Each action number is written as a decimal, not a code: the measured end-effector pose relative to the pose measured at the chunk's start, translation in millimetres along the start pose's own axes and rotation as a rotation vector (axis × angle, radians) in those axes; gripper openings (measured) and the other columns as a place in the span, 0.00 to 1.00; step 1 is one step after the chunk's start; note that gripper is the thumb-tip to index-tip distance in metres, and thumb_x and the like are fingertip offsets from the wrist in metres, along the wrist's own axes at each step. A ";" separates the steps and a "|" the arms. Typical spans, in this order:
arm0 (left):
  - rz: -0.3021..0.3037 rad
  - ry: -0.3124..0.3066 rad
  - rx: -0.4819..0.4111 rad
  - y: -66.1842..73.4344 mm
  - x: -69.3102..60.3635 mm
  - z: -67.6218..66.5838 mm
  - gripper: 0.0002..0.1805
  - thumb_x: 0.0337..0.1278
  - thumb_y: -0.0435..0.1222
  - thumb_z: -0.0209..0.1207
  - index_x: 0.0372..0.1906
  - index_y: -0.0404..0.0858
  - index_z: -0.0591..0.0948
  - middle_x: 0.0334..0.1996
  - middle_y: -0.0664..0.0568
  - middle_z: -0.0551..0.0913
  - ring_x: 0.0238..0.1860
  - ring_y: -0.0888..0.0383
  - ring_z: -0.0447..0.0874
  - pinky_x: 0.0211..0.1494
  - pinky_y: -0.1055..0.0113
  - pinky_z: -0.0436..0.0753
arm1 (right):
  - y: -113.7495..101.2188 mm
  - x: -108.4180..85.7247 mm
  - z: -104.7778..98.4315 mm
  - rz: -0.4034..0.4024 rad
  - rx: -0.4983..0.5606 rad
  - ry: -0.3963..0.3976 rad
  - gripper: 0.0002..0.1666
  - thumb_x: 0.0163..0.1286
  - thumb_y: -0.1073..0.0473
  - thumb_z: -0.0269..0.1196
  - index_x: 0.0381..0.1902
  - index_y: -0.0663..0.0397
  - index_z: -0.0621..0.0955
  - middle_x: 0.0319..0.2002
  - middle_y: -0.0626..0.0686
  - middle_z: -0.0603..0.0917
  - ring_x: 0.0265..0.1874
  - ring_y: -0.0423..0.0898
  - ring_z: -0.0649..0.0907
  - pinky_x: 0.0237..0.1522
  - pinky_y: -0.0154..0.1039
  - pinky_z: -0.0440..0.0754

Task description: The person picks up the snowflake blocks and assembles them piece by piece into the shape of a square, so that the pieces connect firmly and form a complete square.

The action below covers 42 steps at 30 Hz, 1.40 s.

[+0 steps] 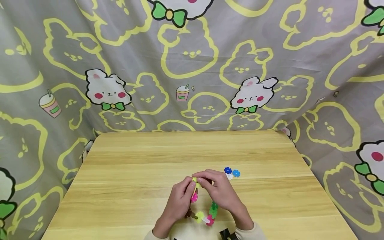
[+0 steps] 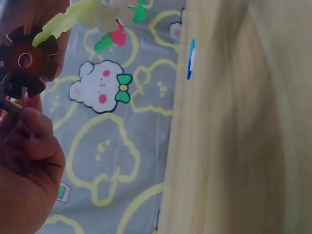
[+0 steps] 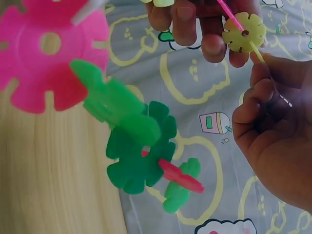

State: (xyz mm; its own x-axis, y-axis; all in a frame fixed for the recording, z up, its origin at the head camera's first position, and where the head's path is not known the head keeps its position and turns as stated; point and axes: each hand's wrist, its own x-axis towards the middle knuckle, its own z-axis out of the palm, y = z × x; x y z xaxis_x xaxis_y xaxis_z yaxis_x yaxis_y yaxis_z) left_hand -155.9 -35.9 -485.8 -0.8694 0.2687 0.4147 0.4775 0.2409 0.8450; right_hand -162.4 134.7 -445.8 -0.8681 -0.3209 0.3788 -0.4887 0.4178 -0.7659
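Both hands meet over the front middle of the table, on a chain of notched plastic snowflake discs (image 1: pixel 200 217). My left hand (image 1: pixel 179 197) pinches the chain by a yellow disc (image 3: pixel 244 32) near its upper end. Opposite it, my right hand (image 1: pixel 221 190) pinches a thin yellowish piece at that disc, its fingertips close to the left hand's. Below the hands the chain hangs in a loop, with a pink disc (image 3: pixel 51 46), green discs (image 3: pixel 141 153) and a brown disc (image 2: pixel 27 61). Fingers partly hide the joint between the pinched pieces.
Beyond the right hand, a dark blue disc (image 1: pixel 228 170), a light blue disc (image 1: pixel 236 173) and a partly hidden white disc (image 1: pixel 229 176) lie on the wooden table (image 1: pixel 135 166). A grey curtain (image 1: pixel 144 60) with cartoon bears surrounds the table's back and sides.
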 end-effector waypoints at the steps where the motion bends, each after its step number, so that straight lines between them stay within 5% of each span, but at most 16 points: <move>1: 0.007 0.005 -0.009 -0.7 -0.6 0.3 0.11 0.74 0.34 0.46 0.33 0.45 0.75 0.16 0.60 0.68 0.18 0.74 0.62 0.21 0.77 0.68 | -0.5 0.4 0.4 -0.001 -0.008 -0.005 0.11 0.73 0.56 0.57 0.46 0.42 0.85 0.28 0.38 0.80 0.24 0.32 0.74 0.25 0.30 0.75; 8: -0.080 0.047 -0.133 -6.6 -5.5 -2.7 0.13 0.75 0.29 0.41 0.36 0.37 0.75 0.19 0.49 0.76 0.16 0.71 0.66 0.18 0.73 0.71 | 5.7 0.1 -12.9 0.098 -0.065 0.025 0.14 0.72 0.53 0.58 0.52 0.43 0.82 0.24 0.37 0.78 0.21 0.33 0.73 0.23 0.31 0.75; 14: -0.167 0.152 -0.196 -9.2 -8.6 -11.4 0.13 0.75 0.29 0.39 0.37 0.31 0.74 0.22 0.44 0.76 0.17 0.66 0.67 0.17 0.71 0.71 | 45.1 -3.3 -38.9 0.280 -0.255 0.133 0.13 0.68 0.59 0.63 0.51 0.49 0.83 0.25 0.43 0.77 0.22 0.37 0.73 0.25 0.32 0.73; 21: -0.208 0.206 -0.243 -11.2 -11.4 -16.8 0.14 0.77 0.35 0.39 0.38 0.35 0.74 0.23 0.46 0.76 0.18 0.66 0.68 0.18 0.71 0.71 | 93.7 -14.7 -55.5 0.549 -0.417 0.012 0.20 0.70 0.59 0.58 0.59 0.55 0.78 0.46 0.58 0.77 0.41 0.49 0.77 0.39 0.43 0.75; 27: -0.221 0.210 -0.250 -12.5 -11.6 -18.3 0.15 0.77 0.36 0.38 0.38 0.35 0.74 0.23 0.46 0.76 0.18 0.66 0.67 0.18 0.71 0.71 | 111.8 -20.7 -54.6 0.607 -0.434 -0.031 0.23 0.69 0.59 0.59 0.61 0.59 0.76 0.51 0.64 0.74 0.45 0.54 0.77 0.45 0.50 0.76; 36: -0.216 0.193 -0.285 -14.5 -12.3 -20.0 0.14 0.78 0.34 0.37 0.40 0.32 0.72 0.24 0.45 0.76 0.18 0.66 0.67 0.18 0.71 0.71 | 122.3 -25.8 -48.9 0.661 -0.483 -0.098 0.27 0.69 0.61 0.58 0.65 0.61 0.72 0.48 0.63 0.69 0.38 0.51 0.73 0.40 0.45 0.74; 42: -0.208 0.196 -0.288 -13.7 -11.4 -20.8 0.15 0.78 0.34 0.37 0.40 0.31 0.72 0.24 0.43 0.76 0.18 0.67 0.66 0.17 0.71 0.70 | 126.0 -27.7 -52.1 0.686 -0.526 -0.090 0.22 0.70 0.64 0.57 0.61 0.64 0.74 0.48 0.65 0.72 0.39 0.53 0.76 0.42 0.51 0.78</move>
State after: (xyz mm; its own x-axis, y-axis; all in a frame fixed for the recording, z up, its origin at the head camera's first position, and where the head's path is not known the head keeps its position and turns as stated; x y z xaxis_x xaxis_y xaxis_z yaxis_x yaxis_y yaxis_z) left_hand -155.2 -61.6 -495.1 -0.9648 0.0519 0.2580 0.2580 -0.0071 0.9661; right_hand -204.5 240.6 -525.7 -0.9864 0.0889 -0.1379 0.1435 0.8750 -0.4624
